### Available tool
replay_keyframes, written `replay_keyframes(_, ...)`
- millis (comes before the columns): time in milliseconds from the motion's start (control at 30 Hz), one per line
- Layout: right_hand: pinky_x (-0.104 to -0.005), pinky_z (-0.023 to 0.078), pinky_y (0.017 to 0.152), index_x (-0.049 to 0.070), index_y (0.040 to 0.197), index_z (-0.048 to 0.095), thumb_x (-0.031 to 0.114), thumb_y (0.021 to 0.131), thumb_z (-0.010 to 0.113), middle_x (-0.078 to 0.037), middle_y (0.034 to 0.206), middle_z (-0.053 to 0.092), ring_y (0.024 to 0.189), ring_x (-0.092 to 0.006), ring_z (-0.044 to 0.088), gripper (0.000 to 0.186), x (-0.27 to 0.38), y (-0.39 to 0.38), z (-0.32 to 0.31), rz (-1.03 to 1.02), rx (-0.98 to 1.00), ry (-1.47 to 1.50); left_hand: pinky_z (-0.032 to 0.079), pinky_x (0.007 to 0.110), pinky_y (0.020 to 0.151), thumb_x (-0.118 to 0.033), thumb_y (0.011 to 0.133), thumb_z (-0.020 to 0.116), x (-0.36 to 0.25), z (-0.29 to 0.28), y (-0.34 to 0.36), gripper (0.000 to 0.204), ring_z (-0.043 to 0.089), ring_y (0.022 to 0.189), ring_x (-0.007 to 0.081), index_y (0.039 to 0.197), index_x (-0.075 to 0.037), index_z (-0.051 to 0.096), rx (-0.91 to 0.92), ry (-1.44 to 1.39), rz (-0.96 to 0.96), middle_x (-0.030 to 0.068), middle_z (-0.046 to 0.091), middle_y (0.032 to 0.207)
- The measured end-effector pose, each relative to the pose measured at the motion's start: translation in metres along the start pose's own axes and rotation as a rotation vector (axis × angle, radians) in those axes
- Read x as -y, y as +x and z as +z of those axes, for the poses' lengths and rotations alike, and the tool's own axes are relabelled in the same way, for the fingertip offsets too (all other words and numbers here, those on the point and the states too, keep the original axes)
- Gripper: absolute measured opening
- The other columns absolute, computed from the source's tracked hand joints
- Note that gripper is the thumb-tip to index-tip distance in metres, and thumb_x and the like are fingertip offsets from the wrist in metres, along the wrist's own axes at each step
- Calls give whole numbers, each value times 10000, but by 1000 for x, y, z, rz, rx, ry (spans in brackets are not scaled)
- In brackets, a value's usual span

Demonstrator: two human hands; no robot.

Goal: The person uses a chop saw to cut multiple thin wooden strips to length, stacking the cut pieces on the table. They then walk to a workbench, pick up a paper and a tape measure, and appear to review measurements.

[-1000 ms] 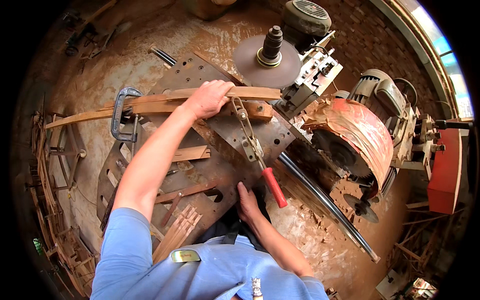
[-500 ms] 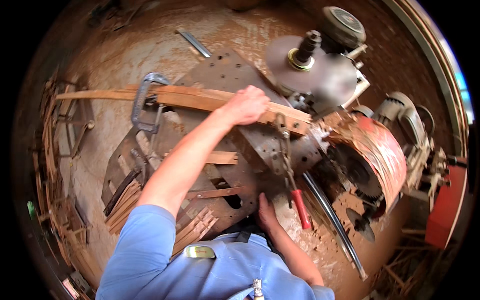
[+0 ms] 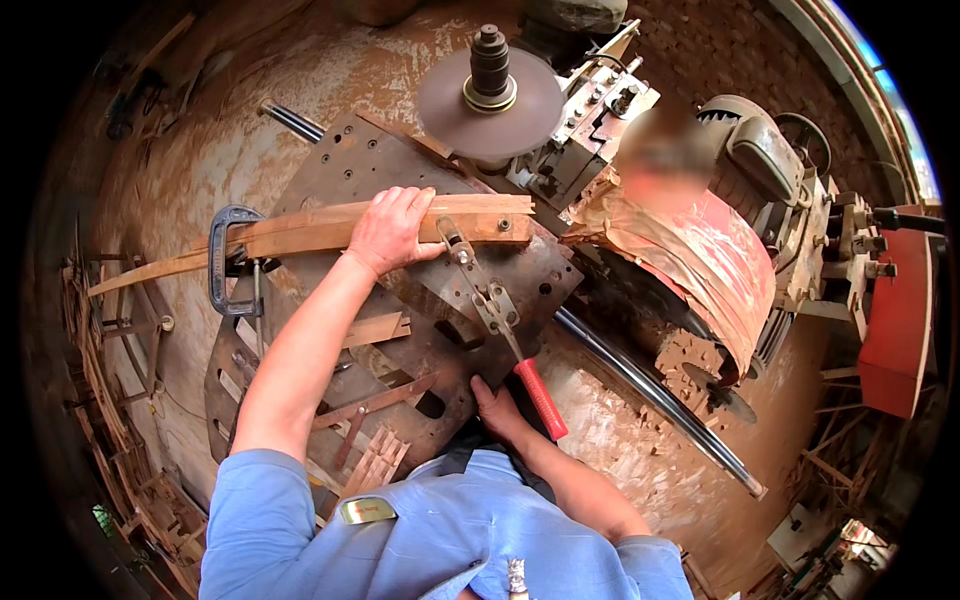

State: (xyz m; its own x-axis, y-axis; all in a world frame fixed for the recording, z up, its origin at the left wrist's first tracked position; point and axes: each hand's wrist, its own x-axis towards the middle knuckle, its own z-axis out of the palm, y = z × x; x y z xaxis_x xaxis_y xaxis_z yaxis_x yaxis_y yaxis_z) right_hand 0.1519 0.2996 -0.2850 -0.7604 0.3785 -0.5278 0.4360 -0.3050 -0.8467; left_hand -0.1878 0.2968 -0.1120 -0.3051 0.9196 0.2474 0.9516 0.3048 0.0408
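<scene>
My left hand (image 3: 390,228) presses down on a stack of long curved wooden strips (image 3: 300,232), with the fingers curled over their far edge. The strips lie across a perforated dark metal plate (image 3: 380,160). A grey C-clamp (image 3: 222,262) pins them at the left. A toggle clamp (image 3: 480,290) with a red handle (image 3: 541,399) runs from the strips toward me. My right hand (image 3: 500,412) rests on the plate's near edge, right beside the red handle. I cannot tell whether it touches the handle.
A round metal disc with an upright spindle (image 3: 490,95) stands behind the plate. A machine with a red-brown curved guard (image 3: 705,265) sits to the right, with a long dark rod (image 3: 650,400) below it. Short wood offcuts (image 3: 372,330) lie on the plate. Thin strips (image 3: 100,390) pile up at the left.
The view has shifted and turned. My left hand stays on the wooden strips and my right hand stays beside the red handle.
</scene>
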Motion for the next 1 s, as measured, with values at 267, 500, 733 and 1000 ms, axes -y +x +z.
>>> replay_keyframes(267,-384,330,1076,-39,1336,418,432,875,602,-257,1343,473,1299,-335,428,685,11,9,9,-30,-46,-65,452,386,907,-393,596,798,16,7,4,768,553,1004,276,1202,-4,530,-20,27,23,119,579,1066)
replay_keyframes(500,-397,322,1078,-44,1343,409,426,869,619,-253,1344,459,1292,-317,424,699,32,21,25,17,-17,-11,455,385,887,-363,596,779,37,5,5,724,555,987,274,1184,-16,538,-32,-1,0,109,583,1052)
replay_keyframes(733,-381,240,1131,-46,1423,300,372,891,607,-212,1445,359,1367,-284,319,742,40,34,43,23,64,200,458,383,877,-353,590,764,57,1,7,712,557,978,274,1176,-17,540,-52,9,10,105,583,1046)
replay_keyframes(1000,-373,203,1147,-32,1456,251,348,907,591,-196,1482,313,1391,-276,275,749,69,39,60,12,101,266,457,388,883,-327,590,758,75,-4,6,699,555,992,280,1178,-21,538,-40,2,2,110,584,1066)
